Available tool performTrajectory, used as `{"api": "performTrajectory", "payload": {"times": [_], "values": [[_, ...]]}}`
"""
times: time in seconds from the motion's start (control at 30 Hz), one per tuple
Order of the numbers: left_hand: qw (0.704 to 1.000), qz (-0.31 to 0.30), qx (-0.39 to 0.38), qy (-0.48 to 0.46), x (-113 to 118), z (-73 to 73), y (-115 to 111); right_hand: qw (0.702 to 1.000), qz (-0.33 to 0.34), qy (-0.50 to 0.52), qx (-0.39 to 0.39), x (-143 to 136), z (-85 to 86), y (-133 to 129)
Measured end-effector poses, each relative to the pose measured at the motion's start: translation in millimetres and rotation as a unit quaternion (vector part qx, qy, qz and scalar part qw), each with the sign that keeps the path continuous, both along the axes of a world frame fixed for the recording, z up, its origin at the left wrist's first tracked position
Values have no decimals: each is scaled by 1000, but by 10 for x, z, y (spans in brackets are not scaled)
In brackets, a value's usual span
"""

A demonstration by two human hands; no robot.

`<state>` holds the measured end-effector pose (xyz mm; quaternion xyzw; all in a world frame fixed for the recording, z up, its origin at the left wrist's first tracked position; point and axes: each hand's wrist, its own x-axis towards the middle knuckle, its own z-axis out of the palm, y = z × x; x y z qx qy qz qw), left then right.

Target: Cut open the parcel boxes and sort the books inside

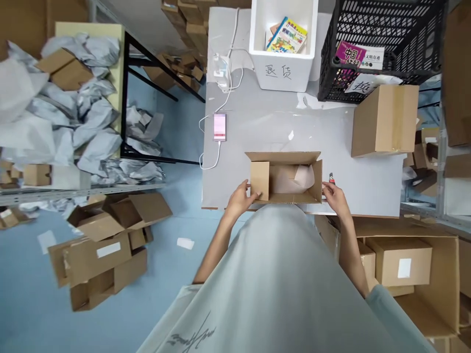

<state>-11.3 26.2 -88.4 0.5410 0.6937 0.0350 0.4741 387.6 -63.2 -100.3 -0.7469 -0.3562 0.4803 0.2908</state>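
An opened cardboard box (pixel 285 197) stands at the table's front edge, close against my shirt. Its left flap (pixel 259 180) is folded inward, and a crumpled sheet of pale pinkish packing material (pixel 303 177) lies inside. My left hand (pixel 241 198) grips the box at its left end, thumb on the flap and fingers along the outer side. At the opposite end, my right hand (pixel 335 198) holds the right wall with its fingertips. Just beyond that hand lies a small red and black tool (pixel 331 178), perhaps a box cutter, partly hidden by the fingers.
A closed carton (pixel 386 120) stands at the table's right. Behind are a white bin (pixel 283 73) holding books and a black crate (pixel 326 73). A phone (pixel 220 127) on a cable lies left. Empty cartons (pixel 106 245) lie on the floor; grey parcels (pixel 91 108) fill the left shelf.
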Motion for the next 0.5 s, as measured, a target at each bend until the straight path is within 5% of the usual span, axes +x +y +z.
{"api": "performTrajectory", "payload": {"times": [0.3,0.5], "values": [[997,28,30,-69,61,-2,-409,990,24,132,-42,-103,-85,-70],[973,103,88,-186,-157,72,-771,990,25,142,-5,-488,305,-173]]}}
